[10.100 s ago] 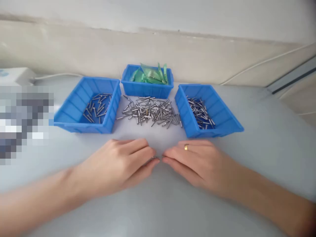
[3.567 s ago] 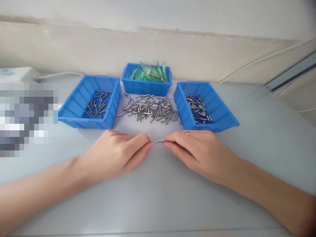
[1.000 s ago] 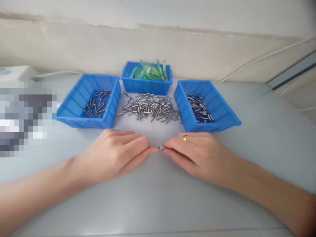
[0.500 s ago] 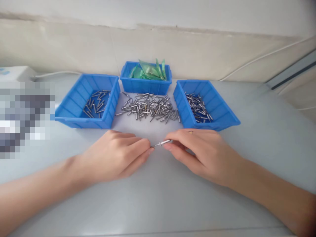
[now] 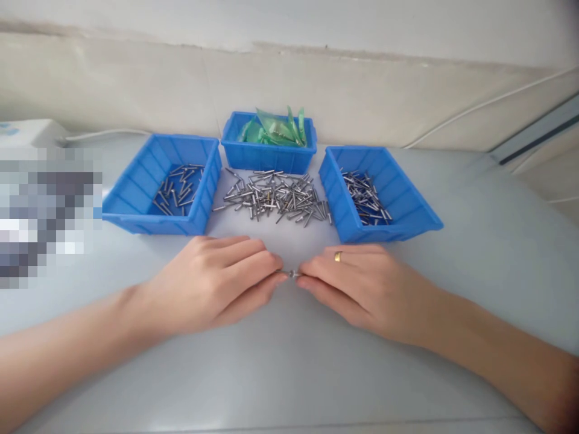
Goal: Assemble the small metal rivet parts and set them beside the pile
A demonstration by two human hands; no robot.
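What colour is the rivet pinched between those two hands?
The rivet, held by the left hand and right hand, is silver-grey; best seen in the head view.

The left forearm (image 5: 90, 343) slants in from the lower left, the right forearm (image 5: 488, 355) from the lower right. Backs turned up, the left hand (image 5: 230, 280) and right hand (image 5: 357, 286) point at each other, just apart, each closed in a pinch.

white box (image 5: 29, 134) at left, pale wall (image 5: 289, 81), grey frame (image 5: 538, 128) at right
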